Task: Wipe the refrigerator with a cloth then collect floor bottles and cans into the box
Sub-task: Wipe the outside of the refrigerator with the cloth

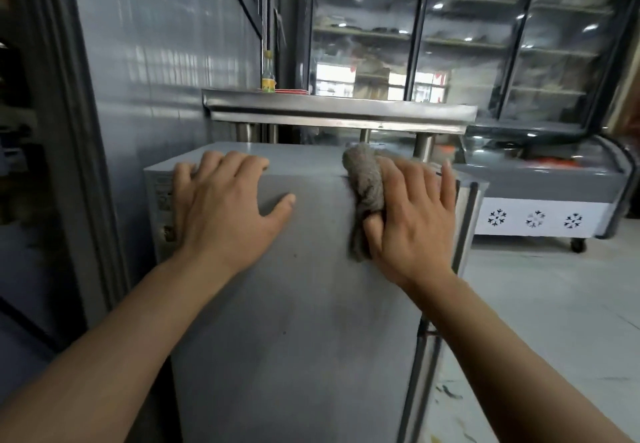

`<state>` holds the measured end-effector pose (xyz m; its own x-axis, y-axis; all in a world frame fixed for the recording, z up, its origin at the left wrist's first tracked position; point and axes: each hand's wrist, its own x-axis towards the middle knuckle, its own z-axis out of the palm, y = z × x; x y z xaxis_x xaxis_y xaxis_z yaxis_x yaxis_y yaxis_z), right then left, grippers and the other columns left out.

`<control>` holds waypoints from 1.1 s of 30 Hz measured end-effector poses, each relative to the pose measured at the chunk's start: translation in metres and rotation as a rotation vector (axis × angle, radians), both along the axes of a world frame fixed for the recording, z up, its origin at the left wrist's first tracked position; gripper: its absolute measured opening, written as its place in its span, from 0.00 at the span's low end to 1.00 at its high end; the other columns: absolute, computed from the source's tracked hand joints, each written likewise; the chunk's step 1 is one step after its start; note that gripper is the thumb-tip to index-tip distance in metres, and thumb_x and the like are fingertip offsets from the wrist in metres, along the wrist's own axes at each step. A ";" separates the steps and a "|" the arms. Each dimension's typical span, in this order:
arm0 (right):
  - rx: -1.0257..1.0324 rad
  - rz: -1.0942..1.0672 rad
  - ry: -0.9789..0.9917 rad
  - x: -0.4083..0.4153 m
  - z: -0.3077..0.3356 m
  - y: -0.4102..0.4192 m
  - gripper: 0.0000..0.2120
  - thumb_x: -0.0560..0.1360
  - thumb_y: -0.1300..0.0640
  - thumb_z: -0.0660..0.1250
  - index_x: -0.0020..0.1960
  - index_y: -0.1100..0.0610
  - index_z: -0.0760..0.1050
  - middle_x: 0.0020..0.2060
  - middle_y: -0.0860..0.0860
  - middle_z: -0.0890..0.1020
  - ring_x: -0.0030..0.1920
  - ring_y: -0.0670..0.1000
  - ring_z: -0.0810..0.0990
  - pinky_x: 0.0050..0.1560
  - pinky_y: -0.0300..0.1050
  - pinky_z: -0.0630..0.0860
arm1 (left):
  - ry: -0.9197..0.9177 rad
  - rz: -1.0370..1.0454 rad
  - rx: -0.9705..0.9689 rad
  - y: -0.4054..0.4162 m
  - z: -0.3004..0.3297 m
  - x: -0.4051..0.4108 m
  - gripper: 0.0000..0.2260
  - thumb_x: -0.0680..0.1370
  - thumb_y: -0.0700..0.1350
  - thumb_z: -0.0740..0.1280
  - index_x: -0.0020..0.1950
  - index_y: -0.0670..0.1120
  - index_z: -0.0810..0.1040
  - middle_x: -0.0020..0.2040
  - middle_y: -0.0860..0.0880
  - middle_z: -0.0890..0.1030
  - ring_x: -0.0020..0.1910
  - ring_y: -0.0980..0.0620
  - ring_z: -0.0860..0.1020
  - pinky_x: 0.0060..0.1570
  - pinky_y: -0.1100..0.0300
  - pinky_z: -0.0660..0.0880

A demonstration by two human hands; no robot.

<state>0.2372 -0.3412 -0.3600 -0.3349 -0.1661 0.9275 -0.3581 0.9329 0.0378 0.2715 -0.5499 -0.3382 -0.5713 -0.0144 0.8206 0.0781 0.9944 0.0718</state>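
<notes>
Refrigerator (pixel 294 286), grey, seen from above at its upper edge: cloth (pixel 365 196), grey and crumpled, is pressed against it under right hand (pixel 412 217), thumb curled round it; left hand (pixel 221 207) is laid flat, fingers spread, holding nothing.

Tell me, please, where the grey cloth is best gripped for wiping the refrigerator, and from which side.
Grip the grey cloth at its bunched middle, coming from the right, as the right hand does now: the roll lies lengthwise on the refrigerator, its left side free. The left hand rests flat.
</notes>
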 end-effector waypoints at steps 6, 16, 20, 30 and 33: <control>-0.180 -0.027 -0.031 0.004 0.000 -0.010 0.26 0.66 0.52 0.55 0.60 0.61 0.72 0.58 0.59 0.75 0.60 0.62 0.70 0.71 0.59 0.57 | 0.096 0.001 0.042 -0.040 -0.008 0.020 0.19 0.69 0.54 0.64 0.57 0.47 0.78 0.57 0.47 0.79 0.58 0.42 0.73 0.57 0.44 0.64; -0.047 0.103 -0.014 0.020 0.000 -0.143 0.24 0.66 0.50 0.60 0.59 0.60 0.72 0.53 0.57 0.75 0.54 0.58 0.68 0.68 0.55 0.57 | 0.149 -0.521 0.824 -0.078 -0.031 0.035 0.24 0.77 0.30 0.58 0.66 0.52 0.68 0.65 0.54 0.72 0.61 0.60 0.74 0.49 0.74 0.74; 0.105 0.176 -0.028 0.024 0.007 -0.178 0.26 0.69 0.46 0.57 0.62 0.58 0.71 0.53 0.56 0.75 0.54 0.58 0.72 0.67 0.54 0.58 | 0.180 -0.551 0.875 -0.093 -0.041 0.041 0.25 0.76 0.27 0.57 0.63 0.55 0.65 0.63 0.53 0.72 0.48 0.64 0.80 0.43 0.69 0.75; 0.456 0.243 0.167 0.017 -0.012 -0.193 0.24 0.71 0.50 0.63 0.66 0.52 0.73 0.72 0.53 0.68 0.73 0.59 0.63 0.73 0.57 0.54 | 0.224 -0.362 0.767 -0.106 -0.062 0.058 0.21 0.76 0.30 0.58 0.66 0.47 0.66 0.64 0.51 0.72 0.54 0.56 0.77 0.48 0.75 0.70; 0.432 0.245 0.193 0.015 -0.024 -0.194 0.24 0.72 0.50 0.62 0.67 0.53 0.72 0.73 0.53 0.66 0.75 0.58 0.60 0.73 0.58 0.54 | 0.191 -0.349 0.767 -0.103 -0.074 0.064 0.21 0.76 0.29 0.58 0.66 0.46 0.66 0.64 0.49 0.72 0.55 0.54 0.76 0.49 0.71 0.69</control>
